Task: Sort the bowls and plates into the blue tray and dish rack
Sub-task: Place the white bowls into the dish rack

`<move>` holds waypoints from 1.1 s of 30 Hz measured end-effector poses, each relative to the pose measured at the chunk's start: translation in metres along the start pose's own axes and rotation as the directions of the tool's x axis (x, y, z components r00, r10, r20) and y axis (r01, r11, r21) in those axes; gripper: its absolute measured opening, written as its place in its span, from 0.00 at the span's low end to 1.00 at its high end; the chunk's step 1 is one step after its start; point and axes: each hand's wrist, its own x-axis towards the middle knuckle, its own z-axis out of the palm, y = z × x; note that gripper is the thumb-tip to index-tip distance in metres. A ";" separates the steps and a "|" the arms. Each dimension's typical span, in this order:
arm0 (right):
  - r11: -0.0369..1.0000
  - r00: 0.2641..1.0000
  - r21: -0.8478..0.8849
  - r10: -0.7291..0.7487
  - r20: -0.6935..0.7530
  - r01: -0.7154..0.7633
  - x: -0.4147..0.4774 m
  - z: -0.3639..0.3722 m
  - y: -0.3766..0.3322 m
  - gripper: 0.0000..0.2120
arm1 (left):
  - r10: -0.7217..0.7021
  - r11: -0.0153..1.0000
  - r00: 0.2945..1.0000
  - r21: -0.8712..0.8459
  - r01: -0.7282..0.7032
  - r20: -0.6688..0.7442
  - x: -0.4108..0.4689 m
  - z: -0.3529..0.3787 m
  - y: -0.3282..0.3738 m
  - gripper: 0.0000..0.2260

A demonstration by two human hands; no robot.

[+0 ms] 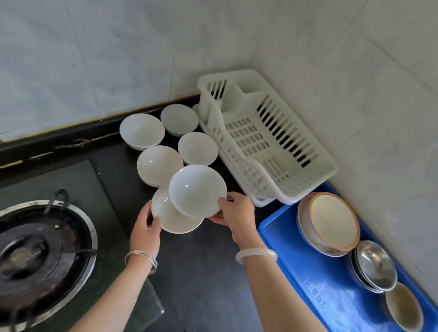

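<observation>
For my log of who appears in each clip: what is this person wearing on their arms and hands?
No sleeves or gloves show; both arms are uncovered as far as the frame reaches. The left hand has thin silver bangles at its wrist. The right hand has one thick, smooth, milky-white bangle at its wrist.

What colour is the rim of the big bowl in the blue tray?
Orange-brown, on the bowl in the tray; head view.
</observation>
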 end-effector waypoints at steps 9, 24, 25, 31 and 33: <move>0.947 0.997 -0.314 0.070 -0.017 -0.071 -0.002 0.026 0.000 0.05 | -0.088 0.992 0.996 -0.087 0.089 0.014 0.008 -0.007 0.005 0.15; 0.917 0.990 -0.373 0.137 -0.033 -0.139 0.010 0.028 0.020 0.03 | -0.123 0.990 0.990 -0.057 0.126 0.066 0.020 -0.011 0.007 0.15; 0.929 0.984 -0.325 0.178 -0.017 -0.174 0.010 0.027 0.022 0.05 | -0.131 0.988 0.989 -0.072 0.136 0.074 0.021 -0.012 0.007 0.15; 0.956 0.932 0.040 0.273 0.240 -0.290 0.005 0.027 0.029 0.17 | -0.194 0.969 0.976 -0.137 0.206 0.099 0.027 -0.012 0.009 0.15; 0.959 0.930 0.067 0.247 0.272 -0.274 0.004 0.031 0.031 0.18 | -0.206 0.964 0.974 -0.148 0.219 0.096 0.027 -0.010 0.010 0.14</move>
